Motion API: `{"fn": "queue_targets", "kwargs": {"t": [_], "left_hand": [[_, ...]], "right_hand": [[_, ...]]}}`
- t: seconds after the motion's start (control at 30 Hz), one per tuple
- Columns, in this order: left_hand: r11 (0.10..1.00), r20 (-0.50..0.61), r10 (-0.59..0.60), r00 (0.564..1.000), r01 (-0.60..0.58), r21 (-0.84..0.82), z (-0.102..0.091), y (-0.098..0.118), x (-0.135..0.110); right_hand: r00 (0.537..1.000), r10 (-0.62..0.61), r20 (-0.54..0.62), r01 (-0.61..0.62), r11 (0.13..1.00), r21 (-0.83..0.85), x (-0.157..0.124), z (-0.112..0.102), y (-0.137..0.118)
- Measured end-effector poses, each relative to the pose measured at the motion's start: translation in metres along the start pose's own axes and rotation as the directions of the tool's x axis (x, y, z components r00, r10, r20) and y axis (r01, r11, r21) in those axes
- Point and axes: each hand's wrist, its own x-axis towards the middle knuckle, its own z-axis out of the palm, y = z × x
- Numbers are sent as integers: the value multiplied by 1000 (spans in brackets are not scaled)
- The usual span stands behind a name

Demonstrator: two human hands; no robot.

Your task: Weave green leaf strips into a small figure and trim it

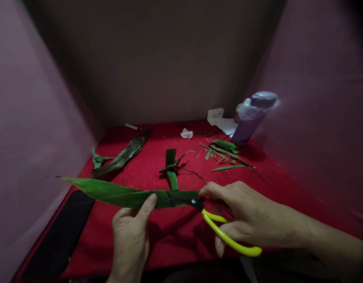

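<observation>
My left hand (131, 232) pinches a long green leaf (116, 192) from below, thumb on top, and holds it level above the red cloth (175, 232). My right hand (243, 214) grips yellow-handled scissors (225, 232). Their dark blades (184, 201) lie along the leaf's right end, and I cannot tell how far they are closed. The leaf's pointed tip reaches out to the left.
On the cloth lie a folded leaf figure (171, 168), a dark long leaf (124, 155), a small folded green piece (97, 160), a pile of leaf trimmings (225, 151), a white scrap (186, 133) and papers (221, 120). A purple bottle (252, 116) stands back right. Purple walls close in on three sides.
</observation>
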Motion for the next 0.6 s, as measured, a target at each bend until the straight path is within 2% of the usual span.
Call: {"fn": "queue_targets", "kwargs": {"t": [0.13,0.2,0.3,0.43,0.6], "left_hand": [[964,6,186,983,-183,193,-8,-5,4],[952,30,210,977,-212,222,-11,-7,5],[964,72,141,987,-154,216,-10,-6,5],[998,113,-14,993,7,56,-1,0,2],[981,141,-163,976,176,-84,11,8,-2]], "right_hand": [[1000,5,-1,-5,1000,-2,-2,-3,5],[1000,-2,-16,1,1000,-2,-3,-5,5],[999,-20,-40,19,1000,-2,-3,-3,3],[998,-26,-58,28,999,43,-1,5,0],[998,-28,-56,32,997,73,1,10,-3]]}}
